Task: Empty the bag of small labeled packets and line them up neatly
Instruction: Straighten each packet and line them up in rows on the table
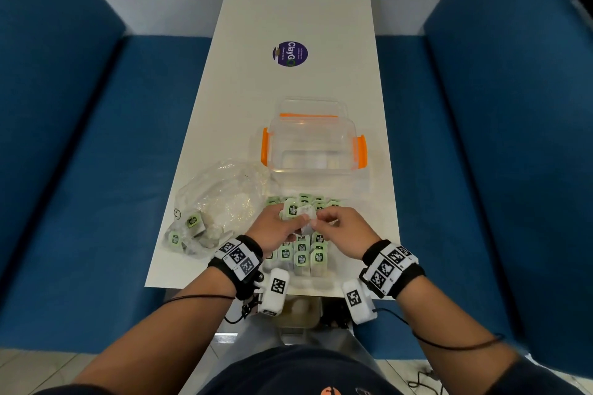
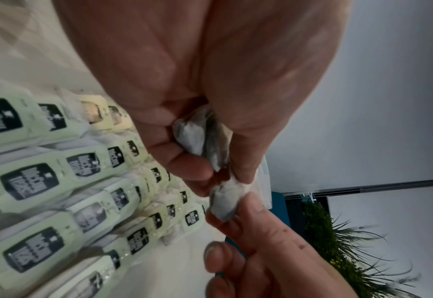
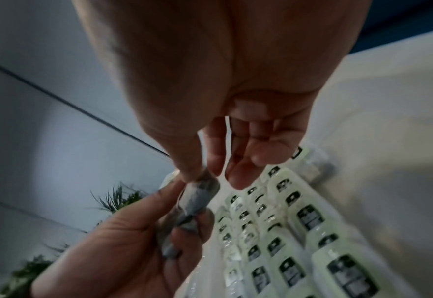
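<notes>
Both hands hover over rows of small green-labelled packets (image 1: 303, 253) laid out on the white table (image 1: 301, 9). My left hand (image 1: 276, 228) curls round a couple of greyish packets (image 2: 202, 139). My right hand (image 1: 340, 224) pinches one end of a packet (image 3: 200, 193) between thumb and forefinger, its other fingers loose. The two hands meet at this packet (image 1: 306, 216). More lined-up packets (image 2: 31, 181) show in the left wrist view, and the same rows (image 3: 299, 231) in the right wrist view. The crumpled clear bag (image 1: 215, 208) lies to the left with a few packets (image 1: 192, 221) inside.
A clear plastic box (image 1: 313, 144) with orange latches stands just beyond the packets. A round purple sticker (image 1: 290, 54) sits farther up the table. Blue padded benches (image 1: 80, 170) flank the narrow table on both sides.
</notes>
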